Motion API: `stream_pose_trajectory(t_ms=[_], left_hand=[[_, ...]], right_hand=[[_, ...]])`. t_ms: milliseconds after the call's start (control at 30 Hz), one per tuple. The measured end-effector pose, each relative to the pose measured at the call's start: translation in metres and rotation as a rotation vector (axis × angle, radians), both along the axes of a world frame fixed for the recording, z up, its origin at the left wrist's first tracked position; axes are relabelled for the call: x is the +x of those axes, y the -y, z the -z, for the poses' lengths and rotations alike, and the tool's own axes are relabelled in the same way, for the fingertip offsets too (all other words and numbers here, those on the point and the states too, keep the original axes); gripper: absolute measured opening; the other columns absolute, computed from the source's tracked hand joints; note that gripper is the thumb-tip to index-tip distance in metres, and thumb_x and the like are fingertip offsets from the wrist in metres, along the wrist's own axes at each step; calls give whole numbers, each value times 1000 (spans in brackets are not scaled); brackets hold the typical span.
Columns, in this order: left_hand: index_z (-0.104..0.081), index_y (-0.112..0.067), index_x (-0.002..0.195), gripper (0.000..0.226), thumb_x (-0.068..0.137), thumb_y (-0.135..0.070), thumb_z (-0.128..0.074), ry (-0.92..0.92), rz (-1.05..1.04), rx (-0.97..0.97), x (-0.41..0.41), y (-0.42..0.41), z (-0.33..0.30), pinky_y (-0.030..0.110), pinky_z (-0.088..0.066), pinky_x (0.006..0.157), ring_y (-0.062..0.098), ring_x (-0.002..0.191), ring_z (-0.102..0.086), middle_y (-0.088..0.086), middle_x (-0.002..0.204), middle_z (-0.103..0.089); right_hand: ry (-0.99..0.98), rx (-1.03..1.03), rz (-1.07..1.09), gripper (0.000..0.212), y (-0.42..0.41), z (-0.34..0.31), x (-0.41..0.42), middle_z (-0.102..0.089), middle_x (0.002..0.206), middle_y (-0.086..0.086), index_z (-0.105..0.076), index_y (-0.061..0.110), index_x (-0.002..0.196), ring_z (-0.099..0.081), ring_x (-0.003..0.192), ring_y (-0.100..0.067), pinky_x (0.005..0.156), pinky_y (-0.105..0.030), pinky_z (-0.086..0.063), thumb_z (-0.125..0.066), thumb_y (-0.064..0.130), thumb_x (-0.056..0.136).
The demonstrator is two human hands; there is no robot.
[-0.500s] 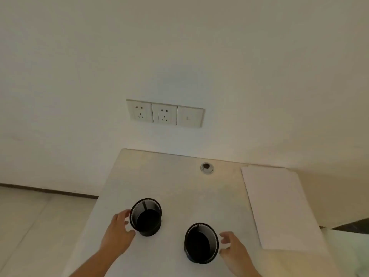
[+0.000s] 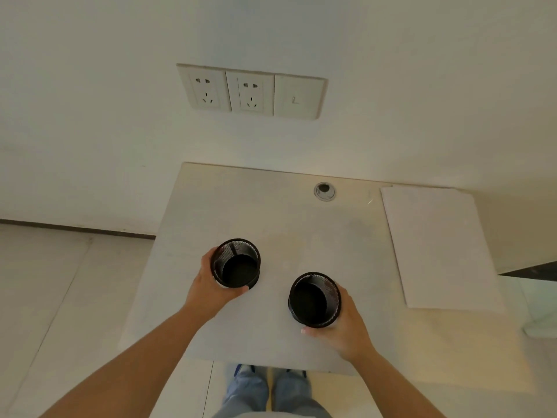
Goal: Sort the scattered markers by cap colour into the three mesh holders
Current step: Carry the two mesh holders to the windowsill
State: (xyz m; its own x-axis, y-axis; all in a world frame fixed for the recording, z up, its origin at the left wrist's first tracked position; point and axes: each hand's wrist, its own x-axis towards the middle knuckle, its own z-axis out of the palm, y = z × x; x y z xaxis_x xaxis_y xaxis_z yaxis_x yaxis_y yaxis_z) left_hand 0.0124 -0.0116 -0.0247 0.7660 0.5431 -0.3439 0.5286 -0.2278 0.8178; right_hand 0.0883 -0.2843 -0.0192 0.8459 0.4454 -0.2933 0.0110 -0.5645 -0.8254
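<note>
- Now the left hand [image 2: 211,286] has its grip wrapped round one black mesh holder [image 2: 236,263] on the table [image 2: 271,224].
- Right hand [image 2: 346,322] clasps another holder [image 2: 314,299], nearer the table's front edge.

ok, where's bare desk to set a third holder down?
Free: the strip between the two mesh holders, and the wide patch from them back to the cable grommet. Right side is taken by the white sheet. Left hand and right hand crowd the front.
</note>
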Motion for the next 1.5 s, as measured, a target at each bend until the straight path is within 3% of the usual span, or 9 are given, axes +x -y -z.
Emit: stream_pose_trajectory(t_ms=[67, 200, 300, 433, 633, 767, 933, 1267, 1500], left_hand=[[-29, -44, 122, 96, 51, -19, -90, 23, -1, 1, 3, 1, -2, 15, -40, 79, 4, 102, -51, -20, 113, -50], [-38, -29, 129, 96, 49, -24, -91, -13, -1, 15, 9, 4, -3, 27, -44, 88, 9, 105, -52, -11, 119, -53], [-43, -26, 124, 91, 46, -28, -90, -85, 0, 21, 10, 6, -6, 29, -44, 87, 12, 104, -53, -9, 116, -54], [-43, -22, 125, 87, 51, -23, -89, -90, -3, -35, 7, 9, -11, 26, -39, 87, 11, 105, -50, -8, 117, -53], [-45, -25, 114, 70, 57, -25, -86, -80, -117, -66, -22, 31, -27, 19, -40, 77, 14, 101, -53, -7, 109, -56], [-43, -25, 123, 78, 57, -35, -84, -115, -203, -25, -75, 44, -35, 22, -39, 79, 9, 98, -51, -12, 109, -55], [-44, -30, 118, 73, 57, -34, -84, -110, -508, -68, -158, 63, -39, 16, -38, 71, 6, 94, -53, -17, 102, -56], [-48, -25, 114, 67, 58, -25, -85, -195, -1052, -245, -350, 102, -7, 27, -39, 80, 18, 99, -56, -6, 102, -59], [-50, -20, 121, 72, 59, -29, -86, -282, -1227, -312, -479, 83, 1, 31, -44, 85, 20, 102, -56, 1, 113, -61]], right_hand=[[10, 19, 15, 91, -6, -1, 1, -50, 123, 26, -35, 58, 118, -46, 115, 5, 88, -10, -39, -88, 44, 45], [88, 46, 18, 85, -17, -9, 6, -49, 117, 39, -37, 62, 116, -46, 110, 16, 82, 1, -37, -85, 44, 48], [57, 31, 64, 81, -19, -10, 9, -53, 113, 30, -39, 56, 111, -49, 106, 8, 79, -5, -39, -86, 43, 46], [-56, -22, 184, 78, -24, -5, 11, -54, 110, 11, -39, 32, 115, -52, 99, -9, 75, -16, -38, -86, 35, 52], [-222, 123, 180, 61, -30, -8, 8, -55, 107, 5, -41, 22, 111, -55, 103, -17, 78, -24, -44, -82, 22, 65], [-342, 193, 74, 54, -48, -19, -3, -58, 111, 1, -47, 15, 117, -57, 101, -14, 83, -27, -46, -77, 17, 72], [-490, 169, -265, 23, -74, -25, -33, -70, 98, 2, -64, 24, 97, -67, 89, -9, 71, -21, -51, -72, 17, 77], [-426, -92, -733, 42, -155, -20, -142, -67, 110, -1, -60, 18, 114, -62, 103, -16, 96, -40, -47, -74, 25, 74], [-418, -167, -725, 45, -244, -8, -228, -67, 110, -4, -59, 16, 114, -62, 103, -21, 92, -37, -48, -75, 28, 74]])
